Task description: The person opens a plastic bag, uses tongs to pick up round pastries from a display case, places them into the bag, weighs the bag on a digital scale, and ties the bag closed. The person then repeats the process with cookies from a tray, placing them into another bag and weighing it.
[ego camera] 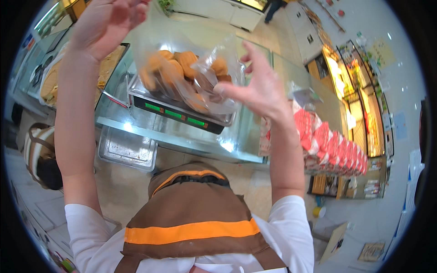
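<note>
A clear plastic bag [174, 82] with several small golden-brown cakes [187, 65] inside rests on the steel pan of a digital scale [179, 114]. The scale's green displays face me. My left hand [117, 24] is raised at the top left beside the bag's upper part, its fingertips partly cut off by the frame's edge; whether it pinches the plastic cannot be told. At the bag's right side my right hand [261, 80] is spread, thumb and fingers wide apart, the thumb overlapping the plastic. It looks blurred and holds nothing.
The scale stands on a glass counter [177, 131]. A tray of flat baked goods [111, 66] and red-handled tongs [116, 99] are at left. Stacked red-and-white packages [327, 143] stand at right. A metal tray [128, 148] sits below the counter edge. Another person [41, 153] is at lower left.
</note>
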Available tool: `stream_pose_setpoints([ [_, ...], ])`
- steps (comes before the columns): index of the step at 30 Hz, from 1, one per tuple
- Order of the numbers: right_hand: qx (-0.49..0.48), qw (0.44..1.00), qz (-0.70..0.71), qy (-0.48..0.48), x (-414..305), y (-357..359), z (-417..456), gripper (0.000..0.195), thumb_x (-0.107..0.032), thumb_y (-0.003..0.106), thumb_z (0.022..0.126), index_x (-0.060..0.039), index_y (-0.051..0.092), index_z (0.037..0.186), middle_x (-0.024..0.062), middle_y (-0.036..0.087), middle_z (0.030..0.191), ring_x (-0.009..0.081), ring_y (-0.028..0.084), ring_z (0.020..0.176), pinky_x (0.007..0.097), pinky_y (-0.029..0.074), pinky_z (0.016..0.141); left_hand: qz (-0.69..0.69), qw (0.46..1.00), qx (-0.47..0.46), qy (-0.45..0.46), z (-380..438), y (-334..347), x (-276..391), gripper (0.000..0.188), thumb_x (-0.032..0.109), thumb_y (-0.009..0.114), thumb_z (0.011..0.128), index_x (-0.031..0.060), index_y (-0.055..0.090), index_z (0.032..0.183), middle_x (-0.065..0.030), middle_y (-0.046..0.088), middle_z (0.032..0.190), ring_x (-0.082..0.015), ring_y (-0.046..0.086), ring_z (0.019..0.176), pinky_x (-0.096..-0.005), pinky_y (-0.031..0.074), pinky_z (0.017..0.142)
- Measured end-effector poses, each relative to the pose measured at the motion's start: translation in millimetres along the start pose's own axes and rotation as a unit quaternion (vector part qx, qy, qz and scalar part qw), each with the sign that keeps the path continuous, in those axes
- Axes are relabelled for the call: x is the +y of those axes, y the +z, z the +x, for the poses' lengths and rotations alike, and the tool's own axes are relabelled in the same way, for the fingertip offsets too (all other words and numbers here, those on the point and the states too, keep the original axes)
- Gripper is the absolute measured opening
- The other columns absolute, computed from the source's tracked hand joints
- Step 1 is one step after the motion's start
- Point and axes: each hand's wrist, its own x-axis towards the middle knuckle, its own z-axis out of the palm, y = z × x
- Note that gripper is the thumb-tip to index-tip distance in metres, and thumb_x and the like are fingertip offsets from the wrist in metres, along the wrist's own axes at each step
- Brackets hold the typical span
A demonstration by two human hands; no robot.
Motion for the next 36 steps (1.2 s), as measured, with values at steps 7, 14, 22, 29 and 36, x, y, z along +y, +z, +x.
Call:
stream_pose_setpoints([
  [7, 0.041, 0.997, 0.001, 0.061, 18, 19, 5, 0.016, -0.016, 0.064, 0.088, -0.0011, 0.068, 0.086, 0.0190, 0.066, 0.078, 0.0309, 0.066, 0.073, 0.0387, 0.051, 0.070, -0.001, 0.999, -0.028, 0.035, -16, 11, 32, 0.013, 0.012, 0.061, 0.096, 0.0010, 0.060, 0.104, -0.0064, 0.064, 0.089, -0.0144, 0.062, 0.078, -0.0238, 0.053, 0.065],
  [14, 0.212, 0.934, 0.269, 0.105, -64, -14, -31, 0.010, -0.010, 0.063, 0.098, -0.0040, 0.069, 0.094, -0.0052, 0.058, 0.074, 0.0026, 0.046, 0.066, 0.0212, 0.034, 0.059, 0.112, 0.974, -0.135, 0.145, -90, -11, 112, 0.038, 0.027, 0.062, 0.096, -0.0038, 0.054, 0.116, -0.0095, 0.062, 0.096, -0.0154, 0.062, 0.079, -0.0263, 0.055, 0.071],
  [22, -0.186, 0.826, 0.531, 0.015, -125, 79, -86, 0.059, -0.036, 0.081, 0.076, 0.0030, 0.063, 0.116, 0.0079, 0.068, 0.095, 0.0156, 0.064, 0.082, 0.0277, 0.050, 0.074, 0.400, 0.894, 0.050, 0.195, -263, -122, 150, 0.062, 0.040, 0.071, 0.088, -0.0048, 0.051, 0.125, -0.0094, 0.061, 0.098, -0.0140, 0.060, 0.080, -0.0256, 0.050, 0.074],
  [29, -0.227, 0.897, 0.360, 0.115, -168, 256, -31, 0.043, -0.021, 0.073, 0.086, 0.0021, 0.063, 0.121, 0.0085, 0.070, 0.094, 0.0166, 0.066, 0.083, 0.0310, 0.053, 0.078, 0.074, 0.996, 0.051, -0.021, -356, -145, 100, 0.087, 0.051, 0.073, 0.078, -0.0142, 0.048, 0.130, -0.0195, 0.065, 0.109, -0.0209, 0.064, 0.090, -0.0312, 0.052, 0.078],
  [36, -0.102, 0.988, -0.107, -0.042, -196, 373, 1, 0.020, -0.015, 0.065, 0.081, -0.0007, 0.066, 0.095, 0.0170, 0.066, 0.100, 0.0361, 0.060, 0.103, 0.0473, 0.049, 0.088, 0.071, 0.964, 0.255, 0.024, -427, -196, 72, 0.063, 0.047, 0.062, 0.092, -0.0081, 0.051, 0.121, -0.0140, 0.060, 0.096, -0.0180, 0.056, 0.080, -0.0294, 0.045, 0.074],
])
